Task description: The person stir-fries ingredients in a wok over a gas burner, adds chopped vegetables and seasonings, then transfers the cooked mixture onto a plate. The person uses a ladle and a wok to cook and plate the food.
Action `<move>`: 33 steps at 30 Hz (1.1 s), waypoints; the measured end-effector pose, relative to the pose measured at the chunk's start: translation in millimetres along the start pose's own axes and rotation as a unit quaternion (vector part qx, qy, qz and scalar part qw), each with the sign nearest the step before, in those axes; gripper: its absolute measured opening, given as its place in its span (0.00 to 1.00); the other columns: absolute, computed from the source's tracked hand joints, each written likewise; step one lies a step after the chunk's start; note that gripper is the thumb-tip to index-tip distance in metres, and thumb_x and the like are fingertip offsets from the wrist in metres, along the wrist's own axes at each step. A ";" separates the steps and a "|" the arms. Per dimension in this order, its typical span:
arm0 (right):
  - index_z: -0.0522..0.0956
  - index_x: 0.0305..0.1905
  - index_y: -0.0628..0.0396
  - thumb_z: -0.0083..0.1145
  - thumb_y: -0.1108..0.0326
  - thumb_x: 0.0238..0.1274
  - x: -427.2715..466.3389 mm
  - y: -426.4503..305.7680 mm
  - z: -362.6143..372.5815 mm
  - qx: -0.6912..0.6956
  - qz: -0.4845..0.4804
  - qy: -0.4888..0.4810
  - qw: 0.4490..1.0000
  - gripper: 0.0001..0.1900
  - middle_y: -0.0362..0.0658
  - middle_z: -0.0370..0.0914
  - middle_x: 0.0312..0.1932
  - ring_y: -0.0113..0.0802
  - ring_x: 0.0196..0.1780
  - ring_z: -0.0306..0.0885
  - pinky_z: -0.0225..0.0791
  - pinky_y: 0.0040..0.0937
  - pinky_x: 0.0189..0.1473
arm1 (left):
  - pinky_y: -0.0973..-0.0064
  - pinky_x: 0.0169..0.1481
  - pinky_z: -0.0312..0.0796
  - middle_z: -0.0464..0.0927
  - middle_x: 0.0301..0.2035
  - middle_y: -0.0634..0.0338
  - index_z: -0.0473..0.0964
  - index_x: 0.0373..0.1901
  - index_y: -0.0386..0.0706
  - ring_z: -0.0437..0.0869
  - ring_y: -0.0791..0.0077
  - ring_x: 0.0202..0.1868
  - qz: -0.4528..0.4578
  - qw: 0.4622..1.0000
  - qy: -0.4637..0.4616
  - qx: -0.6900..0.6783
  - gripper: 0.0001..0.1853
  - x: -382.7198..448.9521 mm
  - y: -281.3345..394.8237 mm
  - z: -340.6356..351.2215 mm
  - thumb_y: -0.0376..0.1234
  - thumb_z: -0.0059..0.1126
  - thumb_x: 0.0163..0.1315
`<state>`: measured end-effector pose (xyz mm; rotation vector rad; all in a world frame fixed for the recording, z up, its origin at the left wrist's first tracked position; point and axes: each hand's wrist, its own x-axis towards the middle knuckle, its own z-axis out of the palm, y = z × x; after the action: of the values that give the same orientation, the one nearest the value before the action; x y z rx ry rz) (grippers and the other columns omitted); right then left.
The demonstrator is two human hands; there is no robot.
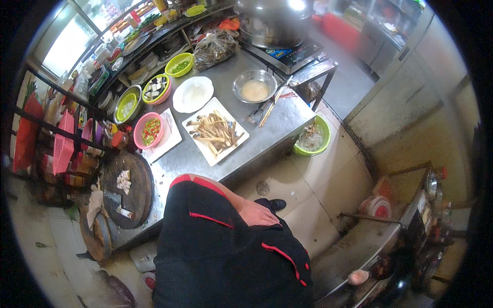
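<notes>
My left hand (259,214) lies on the front of my black jacket (215,261) with red trim, its fingers extended over the cloth. Its palm is hidden, and no object shows in it. My right hand is out of view. Before me on the steel worktable (269,134), a square white plate (211,158) carries brown mushroom strips (215,131). To its left, a pink bowl (137,133) of chopped red and green peppers stands on another white plate (173,140). Beyond are an oval white dish (192,94) and a steel bowl (254,90) of cloudy liquid.
A cleaver (119,204) and pale sliced pieces (124,181) lie on a round chopping block (143,173). Chopsticks (271,109) rest near the table's right edge. A green bin (325,133) stands on the floor. A large steel pot (273,23) sits on a cooker (298,56). At right is a metal stove counter (346,265).
</notes>
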<state>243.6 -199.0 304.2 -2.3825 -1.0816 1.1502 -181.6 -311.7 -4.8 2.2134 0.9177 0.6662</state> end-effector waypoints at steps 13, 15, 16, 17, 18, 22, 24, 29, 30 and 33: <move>0.68 0.63 0.63 0.57 0.74 0.52 85.4 41.9 3.2 -0.008 -0.162 0.054 0.985 0.29 0.50 0.75 0.34 0.34 0.28 0.72 0.69 0.34 0.30 | 0.55 0.70 0.56 0.54 0.66 0.38 0.49 0.66 0.27 0.60 0.43 0.66 0.022 1.000 -0.003 0.012 0.56 -6.1 -0.6 -16.7 0.56 0.62 0.44; 0.68 0.62 0.65 0.57 0.75 0.51 108.7 54.8 3.1 -0.020 -0.201 0.088 0.975 0.29 0.51 0.76 0.36 0.36 0.29 0.74 0.70 0.35 0.31 | 0.55 0.70 0.56 0.54 0.65 0.37 0.49 0.66 0.27 0.60 0.43 0.66 0.038 0.999 0.008 0.024 0.54 -9.0 -3.7 -15.6 0.54 0.62 0.45; 0.68 0.62 0.65 0.57 0.75 0.51 121.5 61.1 3.1 -0.027 -0.224 0.105 0.969 0.29 0.52 0.77 0.37 0.36 0.30 0.74 0.71 0.36 0.32 | 0.55 0.70 0.56 0.54 0.65 0.37 0.49 0.66 0.27 0.60 0.43 0.66 0.048 0.998 0.018 0.033 0.53 -10.2 -4.6 -14.4 0.53 0.61 0.46; 0.68 0.62 0.66 0.57 0.75 0.51 133.9 68.7 5.4 -0.040 -0.254 0.119 0.959 0.29 0.53 0.77 0.39 0.36 0.33 0.74 0.71 0.36 0.36 | 0.56 0.71 0.55 0.55 0.65 0.36 0.49 0.65 0.25 0.59 0.42 0.66 0.042 0.999 0.003 0.033 0.50 -12.1 -6.0 -14.2 0.46 0.61 0.46; 0.68 0.62 0.66 0.57 0.76 0.51 145.0 76.1 7.4 -0.054 -0.285 0.134 0.948 0.29 0.53 0.77 0.40 0.37 0.36 0.75 0.71 0.36 0.39 | 0.56 0.71 0.54 0.54 0.65 0.36 0.49 0.65 0.25 0.58 0.42 0.67 0.036 0.999 -0.005 0.034 0.51 -13.3 -6.3 -13.3 0.47 0.61 0.46; 0.69 0.61 0.65 0.59 0.76 0.53 165.7 98.9 15.6 -0.031 -0.356 0.034 0.933 0.27 0.54 0.78 0.45 0.39 0.43 0.74 0.69 0.37 0.48 | 0.57 0.72 0.53 0.52 0.66 0.37 0.47 0.66 0.25 0.56 0.42 0.68 0.022 0.999 -0.026 0.038 0.54 -17.6 -6.1 -13.6 0.49 0.63 0.45; 0.69 0.61 0.64 0.59 0.76 0.53 158.8 98.7 17.0 0.030 -0.256 -0.011 0.966 0.27 0.53 0.78 0.45 0.41 0.43 0.75 0.69 0.37 0.48 | 0.57 0.72 0.52 0.52 0.66 0.37 0.46 0.66 0.26 0.56 0.42 0.68 0.019 0.999 -0.032 0.034 0.54 -17.9 -5.4 -15.4 0.49 0.63 0.45; 0.68 0.62 0.59 0.58 0.76 0.55 109.7 72.1 15.1 0.031 -0.198 0.002 0.980 0.27 0.49 0.77 0.39 0.35 0.31 0.73 0.69 0.33 0.31 | 0.57 0.73 0.52 0.51 0.67 0.38 0.46 0.67 0.27 0.55 0.42 0.68 0.008 0.999 -0.038 0.020 0.55 -15.2 -4.1 -21.0 0.50 0.63 0.45; 0.68 0.63 0.58 0.58 0.76 0.55 100.6 67.3 14.2 0.095 -0.122 -0.033 0.987 0.28 0.48 0.76 0.39 0.33 0.29 0.73 0.68 0.32 0.27 | 0.57 0.73 0.52 0.51 0.67 0.38 0.46 0.67 0.27 0.55 0.42 0.68 0.009 0.999 -0.041 0.016 0.55 -14.5 -4.2 -21.6 0.51 0.64 0.45; 0.65 0.66 0.54 0.57 0.76 0.56 87.1 67.9 12.7 0.201 -0.110 -0.065 0.971 0.30 0.47 0.76 0.37 0.30 0.22 0.69 0.63 0.29 0.19 | 0.58 0.73 0.51 0.50 0.67 0.38 0.45 0.67 0.28 0.54 0.42 0.69 0.011 0.999 -0.042 0.004 0.56 -13.0 -5.1 -21.2 0.51 0.64 0.45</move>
<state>303.2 -182.3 211.9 -1.8528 -1.0073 1.3144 -205.7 -311.0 3.0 2.2436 0.8555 0.5758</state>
